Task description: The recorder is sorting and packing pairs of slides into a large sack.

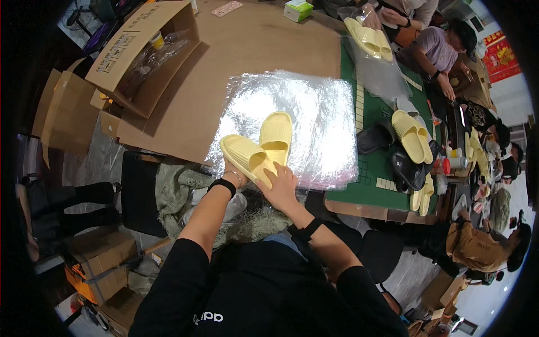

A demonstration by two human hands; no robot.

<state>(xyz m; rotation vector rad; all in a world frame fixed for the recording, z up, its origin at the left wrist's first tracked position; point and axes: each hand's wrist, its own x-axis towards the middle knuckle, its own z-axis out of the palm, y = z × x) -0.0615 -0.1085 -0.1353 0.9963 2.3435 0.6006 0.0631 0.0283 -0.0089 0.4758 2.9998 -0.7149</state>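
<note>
Between my hands is a pale yellow slide slipper (241, 153), tilted over a stack of shiny clear plastic sheets or bags (320, 112). My left hand (234, 177) grips it from the left near its heel, with most of the fingers hidden behind the sole. My right hand (279, 188) is closed over its heel end, thumb and fingers on the footbed. A second yellow slipper (275, 133) stands right beside it, toe pointing away, its heel close to my right fingertips.
An open cardboard box (140, 50) stands at the far left of the cardboard-covered table (252, 39). On the green table (365, 174) at right lie more yellow slippers (412, 137) and black slippers (376, 137). A co-worker's hands hold yellow slippers (370, 39) at the far right.
</note>
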